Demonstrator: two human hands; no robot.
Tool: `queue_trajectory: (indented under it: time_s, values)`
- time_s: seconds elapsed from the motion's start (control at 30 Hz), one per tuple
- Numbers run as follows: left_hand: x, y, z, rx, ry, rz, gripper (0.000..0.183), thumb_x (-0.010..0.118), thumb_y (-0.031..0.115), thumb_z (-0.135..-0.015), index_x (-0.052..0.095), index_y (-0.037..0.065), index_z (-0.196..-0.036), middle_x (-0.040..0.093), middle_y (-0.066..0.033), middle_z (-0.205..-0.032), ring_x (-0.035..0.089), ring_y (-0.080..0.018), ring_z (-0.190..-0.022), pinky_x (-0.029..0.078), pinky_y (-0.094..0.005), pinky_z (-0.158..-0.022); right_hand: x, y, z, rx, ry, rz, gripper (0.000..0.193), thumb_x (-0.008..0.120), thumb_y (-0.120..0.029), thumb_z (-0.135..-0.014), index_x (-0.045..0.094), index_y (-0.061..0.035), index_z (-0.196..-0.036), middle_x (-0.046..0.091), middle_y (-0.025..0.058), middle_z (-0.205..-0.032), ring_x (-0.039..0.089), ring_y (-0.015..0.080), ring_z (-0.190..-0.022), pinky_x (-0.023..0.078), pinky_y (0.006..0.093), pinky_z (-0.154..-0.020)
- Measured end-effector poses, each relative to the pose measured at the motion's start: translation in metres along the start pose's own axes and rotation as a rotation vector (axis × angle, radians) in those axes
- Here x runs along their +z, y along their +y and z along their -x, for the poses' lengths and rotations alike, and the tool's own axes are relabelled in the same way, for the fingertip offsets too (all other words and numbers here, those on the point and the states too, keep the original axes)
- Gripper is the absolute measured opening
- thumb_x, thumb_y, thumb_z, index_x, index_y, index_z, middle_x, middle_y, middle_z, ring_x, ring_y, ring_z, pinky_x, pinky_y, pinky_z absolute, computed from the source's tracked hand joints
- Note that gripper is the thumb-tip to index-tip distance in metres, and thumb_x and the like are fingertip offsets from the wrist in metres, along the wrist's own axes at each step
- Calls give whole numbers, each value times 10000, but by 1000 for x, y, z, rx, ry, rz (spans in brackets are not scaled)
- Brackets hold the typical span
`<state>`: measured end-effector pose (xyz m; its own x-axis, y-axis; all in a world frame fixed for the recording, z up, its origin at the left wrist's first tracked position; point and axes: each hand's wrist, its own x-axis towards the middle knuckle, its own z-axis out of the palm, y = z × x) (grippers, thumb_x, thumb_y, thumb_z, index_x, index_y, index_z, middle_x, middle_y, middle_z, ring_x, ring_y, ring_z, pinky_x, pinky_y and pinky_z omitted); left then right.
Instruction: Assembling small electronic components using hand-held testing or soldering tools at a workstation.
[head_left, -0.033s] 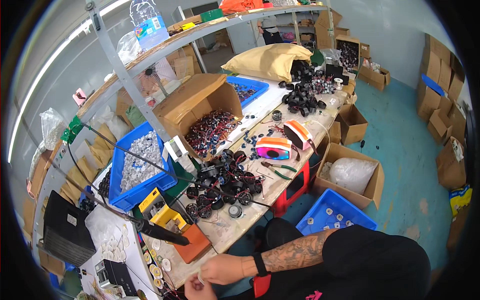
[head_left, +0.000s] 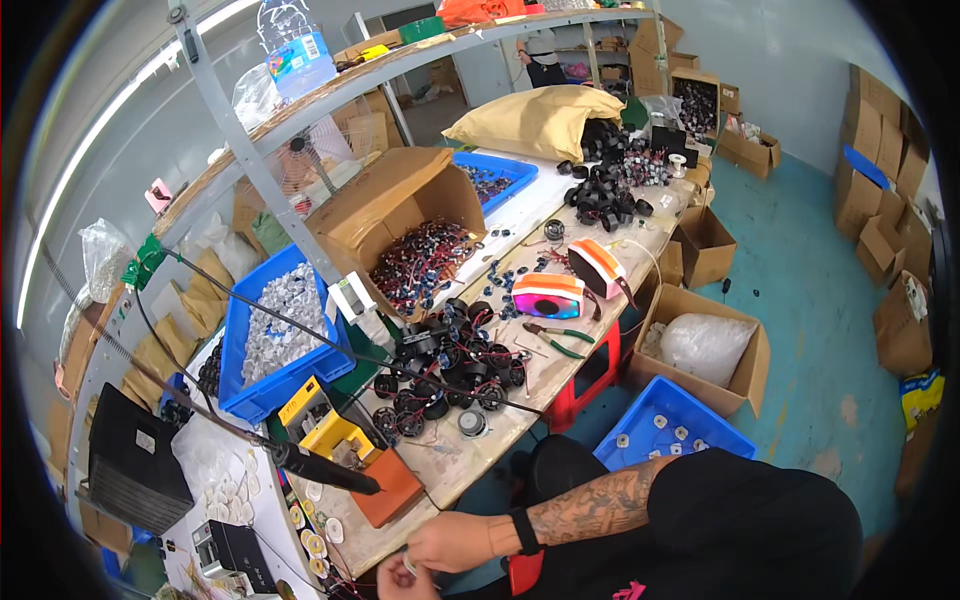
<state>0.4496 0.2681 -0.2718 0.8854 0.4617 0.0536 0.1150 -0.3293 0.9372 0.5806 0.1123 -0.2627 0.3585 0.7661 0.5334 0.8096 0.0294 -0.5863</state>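
At the bottom of the view, close to the table's front edge, my right hand [head_left: 452, 541] and my left hand [head_left: 404, 582] meet with fingers closed. Between their fingertips is a small white piece [head_left: 408, 563], mostly covered, its kind not clear. Part of my left hand is cut off by the lower edge. White round discs with wires [head_left: 334, 530] lie on the table just left of my hands. Beyond them stands an orange and yellow bench device [head_left: 388, 490], with a black rod-like tool [head_left: 325, 467] reaching over it from the left.
Black round parts with wires [head_left: 455, 350] are heaped mid-table, near green-handled pliers [head_left: 560, 340] and two orange-white speakers [head_left: 548, 297]. A blue bin [head_left: 262, 392] holds white pieces. Another blue bin [head_left: 640, 400] stands low at right, beside an open carton [head_left: 740, 385].
Both hands have shifted slightly to the right, still together around the small white piece. Everything else stays as it was.
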Motion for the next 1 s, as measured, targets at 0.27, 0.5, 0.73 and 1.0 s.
queue_trajectory:
  time_s: [0.27, 0.5, 0.73, 1.0]
  values:
    - [19, -26, 85, -200, 13, 100, 240, 799, 90, -954, 674, -11, -1132, 731, -69, -916, 691, -117, -813, 568, -267, -728, 12, -29, 55, 148, -306, 45, 165, 686, -199, -877, 723, -38, -889, 729, 180, -855, 731, 376, -783, 581, 469, -683]
    - [30, -4, 91, 13, -101, -375, 241, 797, 183, -948, 718, 9, -1094, 739, -138, -896, 703, -181, -743, 566, -338, -711, 34, -33, 80, 292, -225, 168, 231, 734, -268, -761, 763, -41, -793, 737, 156, -758, 744, 344, -704, 590, 446, -636]
    - [37, -2, 67, 215, 0, -516, 138, 771, 139, -943, 718, 54, -1038, 703, -170, -852, 712, -311, -764, 573, -400, -685, 50, -5, 70, 689, -73, -273, 203, 757, -253, -798, 761, -50, -793, 749, 141, -760, 740, 315, -703, 586, 416, -657]
    - [34, -30, 47, 209, 108, -386, 198, 831, 95, -847, 707, 43, -993, 728, -130, -844, 741, -278, -721, 580, -370, -643, 37, 4, 59, 1084, -228, -504, 257, 816, -236, -868, 780, 19, -865, 780, 86, -782, 764, 138, -741, 612, 272, -691]
